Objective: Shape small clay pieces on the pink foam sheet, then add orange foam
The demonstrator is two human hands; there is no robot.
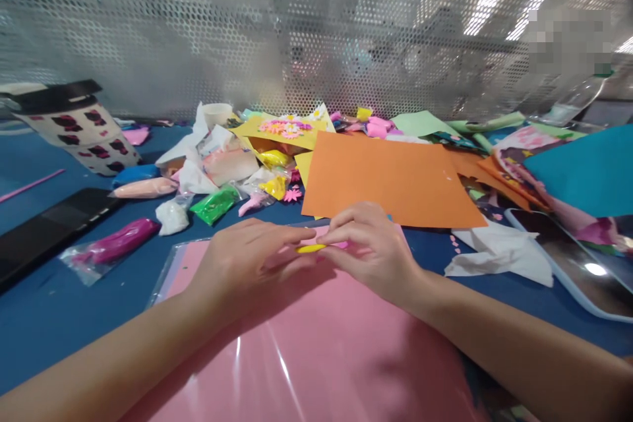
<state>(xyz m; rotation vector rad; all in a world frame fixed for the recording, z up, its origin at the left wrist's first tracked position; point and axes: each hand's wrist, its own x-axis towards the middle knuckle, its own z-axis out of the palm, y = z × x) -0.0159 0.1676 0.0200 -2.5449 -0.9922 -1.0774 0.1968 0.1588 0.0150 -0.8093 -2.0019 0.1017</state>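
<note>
Pinching a slim yellow piece (310,248) at the centre of the frame, we work with two bare hands above a glossy pink sheet (306,356). Our right hand (370,247) has thumb and fingertips narrowed on the piece's right end, while our left hand (247,250) curves in from the other side, its fingers close together at the left end (whether they grip it or merely steady it, we cannot tell). Just beyond our fingers, right of centre, lies an orange sheet (386,178). Left of centre, we see a green packet (216,204) beside a white packet (173,216), with a magenta packet (116,244) nearer to us. At upper left, a patterned cup (82,128) with a dark lid leans in the view, behind a flat black object (54,227). Toward the right edge, a crumpled white tissue (499,254) lies beside a phone (578,257), below a blue sheet (588,171). Across the top of the frame, a perforated panel (198,26) backs our blue table (64,330).
</note>
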